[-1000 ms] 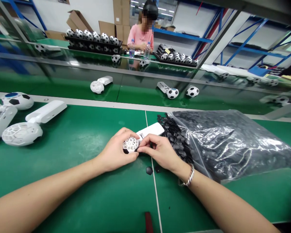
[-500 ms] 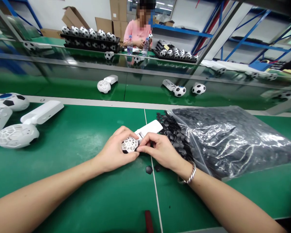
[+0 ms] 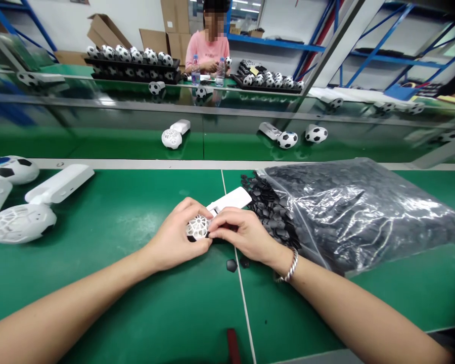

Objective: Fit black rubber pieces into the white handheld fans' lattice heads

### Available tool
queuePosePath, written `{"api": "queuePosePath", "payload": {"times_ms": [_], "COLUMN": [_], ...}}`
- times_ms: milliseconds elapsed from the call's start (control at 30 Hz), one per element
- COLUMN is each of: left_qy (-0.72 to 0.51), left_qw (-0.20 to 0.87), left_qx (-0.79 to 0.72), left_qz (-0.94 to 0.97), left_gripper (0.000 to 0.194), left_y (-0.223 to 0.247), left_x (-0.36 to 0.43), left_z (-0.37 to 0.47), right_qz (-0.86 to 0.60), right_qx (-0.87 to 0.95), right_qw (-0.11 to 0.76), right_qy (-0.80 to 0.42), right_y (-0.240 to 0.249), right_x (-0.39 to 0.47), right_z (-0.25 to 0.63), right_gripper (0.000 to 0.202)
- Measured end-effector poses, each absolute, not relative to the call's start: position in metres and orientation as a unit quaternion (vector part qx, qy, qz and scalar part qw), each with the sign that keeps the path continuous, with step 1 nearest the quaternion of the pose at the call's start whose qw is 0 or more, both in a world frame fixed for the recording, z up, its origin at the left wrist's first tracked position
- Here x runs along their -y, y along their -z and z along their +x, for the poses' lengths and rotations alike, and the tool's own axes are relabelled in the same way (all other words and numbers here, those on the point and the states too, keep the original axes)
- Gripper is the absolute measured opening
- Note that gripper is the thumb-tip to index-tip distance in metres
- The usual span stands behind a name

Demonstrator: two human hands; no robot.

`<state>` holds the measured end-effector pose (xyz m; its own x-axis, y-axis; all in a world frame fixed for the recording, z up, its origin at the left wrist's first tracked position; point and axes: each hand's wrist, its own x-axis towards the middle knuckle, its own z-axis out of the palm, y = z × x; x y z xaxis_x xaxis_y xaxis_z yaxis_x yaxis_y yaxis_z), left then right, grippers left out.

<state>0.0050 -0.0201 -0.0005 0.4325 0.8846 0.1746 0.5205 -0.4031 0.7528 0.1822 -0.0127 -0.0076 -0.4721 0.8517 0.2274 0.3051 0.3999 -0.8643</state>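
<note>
My left hand (image 3: 184, 227) is wrapped around the ball-shaped head of a white football-patterned device (image 3: 197, 227), thumb in front and fingers behind. The head has an openwork grille facing up and black patches at its lower rim. Its white handle (image 3: 233, 198) points away to the right. With thumb and forefinger pinched, my right hand (image 3: 242, 228) touches the right rim of the head; whatever is between the fingertips is hidden. Two loose black pentagon pieces (image 3: 231, 265) lie just below my right hand. Beyond it spreads a heap of black pieces (image 3: 269, 202).
A clear plastic bag (image 3: 367, 217) of black pieces lies at right. More white devices (image 3: 23, 222) rest at left. Behind a pale ledge, a green conveyor (image 3: 227, 144) carries several devices. A person in pink (image 3: 208, 50) sits opposite, near trays of football-patterned balls (image 3: 136, 63).
My hands keep the same hold on the device, with only slight finger movement. Devices on the near conveyor have moved right, those on the far belt a little left. The view has shifted slightly.
</note>
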Motion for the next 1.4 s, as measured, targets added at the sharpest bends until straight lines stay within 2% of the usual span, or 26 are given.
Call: {"api": "queuePosePath", "payload": {"times_ms": [367,600,700,800,867,933,1033,1133,1233,1400], "left_qy": [-0.295,-0.304,-0.314,-0.327,-0.32,-0.307,-0.277,-0.211,-0.163,-0.134], "left_qw": [0.316,0.323,0.27,0.186,0.161,0.134,0.086,0.082,0.089,0.077], "left_qx": [-0.459,-0.457,-0.484,-0.505,-0.516,-0.525,-0.553,-0.576,-0.573,-0.566], "left_qz": [0.776,0.771,0.771,0.777,0.778,0.782,0.781,0.786,0.798,0.81], "left_gripper": [0.029,0.026,0.029,0.038,0.042,0.036,0.033,0.045,0.057,0.052], "left_y": [0.002,-0.004,-0.009,-0.015,-0.018,-0.02,-0.017,-0.007,0.001,-0.015], "left_x": [0.022,0.009,-0.037,-0.105,-0.149,-0.184,-0.217,-0.234,-0.235,-0.183], "left_z": [0.006,0.009,0.02,0.043,0.057,0.066,0.062,0.046,0.034,0.013], "right_qz": [-0.456,-0.431,-0.493,-0.537,-0.535,-0.515,-0.486,-0.498,-0.5,-0.491], "right_qx": [0.734,0.744,0.785,0.816,0.827,0.839,0.855,0.852,0.854,0.863], "right_qw": [0.322,0.293,0.23,0.108,0.047,0.016,-0.021,-0.066,-0.065,-0.05], "right_qy": [-0.387,-0.418,-0.296,-0.186,-0.169,-0.178,-0.182,-0.146,-0.128,-0.109], "right_y": [0.007,-0.005,-0.014,-0.02,-0.022,-0.025,-0.026,-0.025,-0.024,-0.022], "right_x": [0.014,0.009,0.011,0.015,0.019,0.022,0.022,0.019,0.014,0.013], "right_z": [0.18,0.187,0.2,0.21,0.214,0.215,0.216,0.217,0.218,0.218], "right_gripper": [0.006,0.008,0.009,0.021,0.034,0.045,0.05,0.038,0.018,0.012]}}
